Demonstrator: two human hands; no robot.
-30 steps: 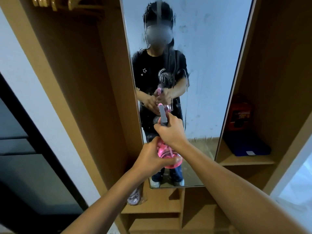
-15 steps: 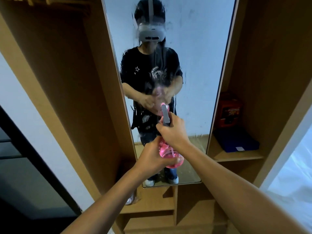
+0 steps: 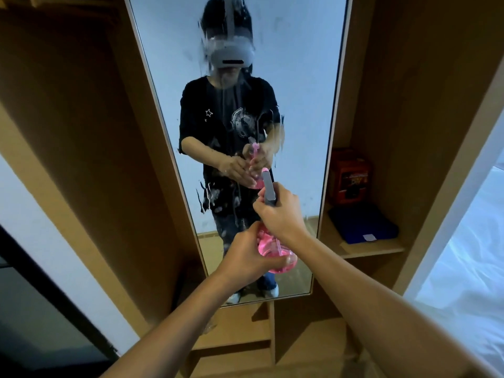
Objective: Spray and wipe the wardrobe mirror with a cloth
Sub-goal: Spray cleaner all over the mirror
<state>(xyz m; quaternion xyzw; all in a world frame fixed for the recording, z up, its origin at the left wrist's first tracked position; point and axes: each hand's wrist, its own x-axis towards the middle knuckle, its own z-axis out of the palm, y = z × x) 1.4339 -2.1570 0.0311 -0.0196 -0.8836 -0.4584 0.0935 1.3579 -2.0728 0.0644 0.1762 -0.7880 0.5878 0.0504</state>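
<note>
Your 2 hands raised before the wet, streaked mirror (image 3: 300,110), your right hand (image 3: 281,216) curled round the pink spray bottle (image 3: 272,248) neck, your left hand (image 3: 249,255) cupping its base, red box (image 3: 349,177) on the shelf (image 3: 373,248).

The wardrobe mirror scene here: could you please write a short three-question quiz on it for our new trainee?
1. True or false: the mirror already carries wet spray and drip streaks.
2. Which hand grips the top of the pink spray bottle at its grey spray head? A) left B) right C) neither
3. Fill in: the left hand holds the bottle's ____ part.

Key: 1. True; droplets and runs cover the middle of the glass. 2. B; the right hand grips the top by the spray head. 3. Lower; it grips the pink body near the base. No cloth is visible in this view.
</note>
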